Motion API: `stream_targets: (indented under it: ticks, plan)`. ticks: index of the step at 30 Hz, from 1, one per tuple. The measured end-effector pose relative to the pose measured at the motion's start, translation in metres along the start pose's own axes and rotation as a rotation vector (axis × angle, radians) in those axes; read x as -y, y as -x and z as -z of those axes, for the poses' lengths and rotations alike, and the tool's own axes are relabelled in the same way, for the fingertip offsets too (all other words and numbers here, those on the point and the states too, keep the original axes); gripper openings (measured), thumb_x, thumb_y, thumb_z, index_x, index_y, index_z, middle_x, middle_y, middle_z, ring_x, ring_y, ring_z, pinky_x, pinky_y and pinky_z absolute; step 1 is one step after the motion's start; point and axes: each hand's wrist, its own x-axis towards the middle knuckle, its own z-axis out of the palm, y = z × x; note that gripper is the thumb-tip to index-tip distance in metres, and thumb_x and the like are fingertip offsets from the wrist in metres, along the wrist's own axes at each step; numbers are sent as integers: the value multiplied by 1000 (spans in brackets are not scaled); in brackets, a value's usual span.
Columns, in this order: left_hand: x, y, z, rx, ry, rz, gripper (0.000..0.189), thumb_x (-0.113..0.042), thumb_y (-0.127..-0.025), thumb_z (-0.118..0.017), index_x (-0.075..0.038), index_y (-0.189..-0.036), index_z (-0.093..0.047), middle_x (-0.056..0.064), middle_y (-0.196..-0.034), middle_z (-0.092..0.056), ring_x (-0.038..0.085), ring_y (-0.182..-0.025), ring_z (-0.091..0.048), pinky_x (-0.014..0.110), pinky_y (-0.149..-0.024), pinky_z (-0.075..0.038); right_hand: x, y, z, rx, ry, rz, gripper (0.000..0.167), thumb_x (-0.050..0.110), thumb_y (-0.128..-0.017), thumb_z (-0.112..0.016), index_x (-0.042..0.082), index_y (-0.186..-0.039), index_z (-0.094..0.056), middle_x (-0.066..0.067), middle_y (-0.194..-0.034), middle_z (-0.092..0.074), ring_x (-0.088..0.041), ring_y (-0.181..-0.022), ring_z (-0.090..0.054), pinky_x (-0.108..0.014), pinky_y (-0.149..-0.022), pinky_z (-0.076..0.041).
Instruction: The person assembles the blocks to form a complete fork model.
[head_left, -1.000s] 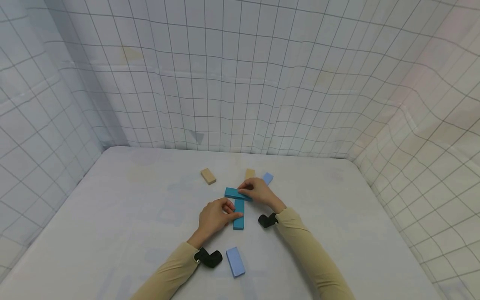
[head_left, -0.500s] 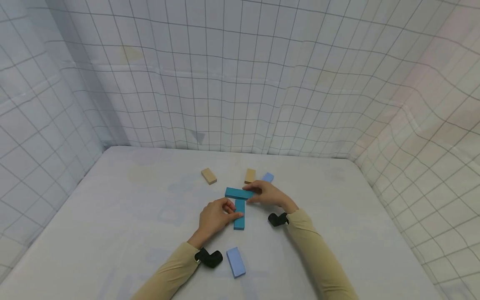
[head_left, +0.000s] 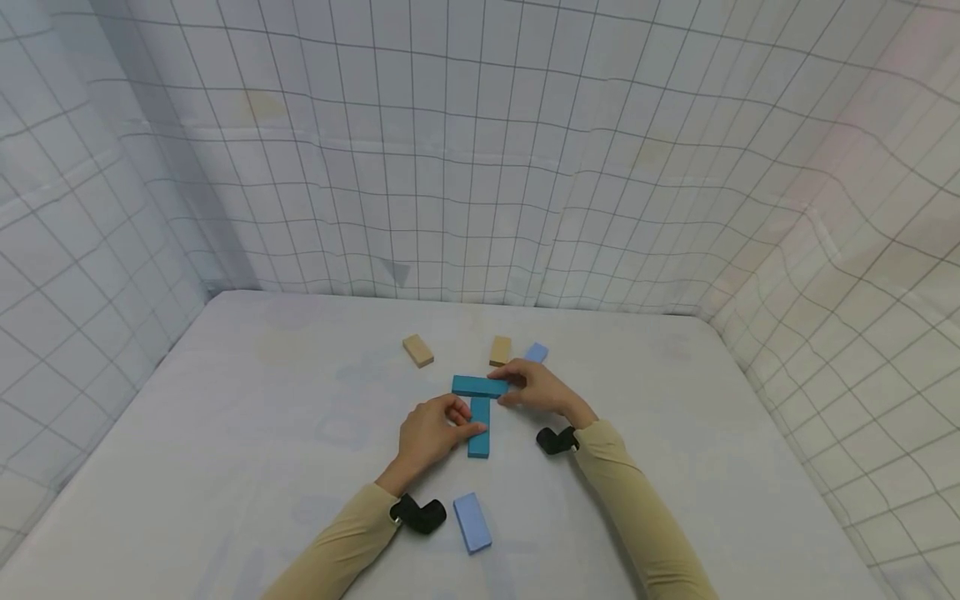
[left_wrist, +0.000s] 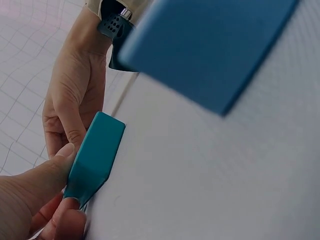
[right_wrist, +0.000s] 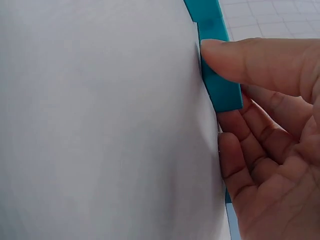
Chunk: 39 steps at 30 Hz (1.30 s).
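Note:
Two teal rectangular blocks form a T shape on the table in the head view. The upright teal block point(head_left: 478, 440) points toward the person, and my left hand point(head_left: 431, 435) pinches it between thumb and fingers from the left. Across its far end lies the crosswise teal block point(head_left: 472, 385). My right hand point(head_left: 542, 390) grips that block's right end, with the thumb point(right_wrist: 220, 57) on the near side and fingers behind. In the left wrist view, the upright block point(left_wrist: 97, 157) sits between thumb and fingertips, and a light blue block point(left_wrist: 210, 45) looms close to the camera.
The light blue block point(head_left: 472, 523) lies nearer the person, right of the left wrist. Beyond the hands are two tan blocks, one at left point(head_left: 417, 351) and one further right point(head_left: 500, 351). Another light blue block point(head_left: 536, 352) is partly behind the right hand. Grid-patterned cloth point(head_left: 480, 167) surrounds the white table.
My right hand has shifted rightward from the top of the crosswise teal block to its right end, and that block has straightened a little. My left hand stays in place.

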Motion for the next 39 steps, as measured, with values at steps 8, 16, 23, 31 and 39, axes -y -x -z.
stream_targets:
  ticks: [8, 16, 23, 31, 39]
  plan:
    - [0, 0, 0, -6, -3, -6, 29, -42, -75, -79, -19, -82, -64, -14, -66, -58, 7, -54, -49, 28, -49, -38, 5, 2, 1, 3, -21, 0, 37, 3, -83, -73, 4, -119, -64, -4, -113, -59, -19, -108, -54, -32, -96, -40]
    - [1, 0, -1, -22, -1, -14, 29, -42, -75, -79, -19, -82, -64, -14, -67, -58, 7, -56, -50, 28, -49, -38, 8, 1, 0, 0, -15, -13, 37, 2, -83, -73, 4, -119, -64, -6, -114, -59, -19, -107, -54, -32, -94, -41]
    - [0, 0, -2, -22, 4, -10, 29, -42, -75, -79, -19, -83, -64, -13, -68, -58, 6, -55, -50, 28, -49, -38, 5, 1, -2, -8, -19, -25, 37, 2, -82, -73, 5, -118, -65, -4, -113, -59, -18, -106, -54, -33, -94, -41]
    - [0, -1, -3, -9, 5, -1, 30, -44, -75, -79, -19, -82, -63, -13, -67, -57, 7, -51, -50, 28, -49, -38, 5, 2, -2, -22, 2, 3, 37, 6, -82, -75, 7, -118, -66, -3, -110, -60, -19, -103, -55, -37, -93, -42]
    - [1, -1, -2, -14, 0, -5, 30, -44, -75, -78, -19, -82, -63, -13, -67, -57, 6, -51, -50, 27, -49, -38, 4, 2, -2, -22, 26, 5, 37, 4, -82, -74, 7, -118, -66, -2, -109, -60, -16, -101, -55, -33, -91, -43]
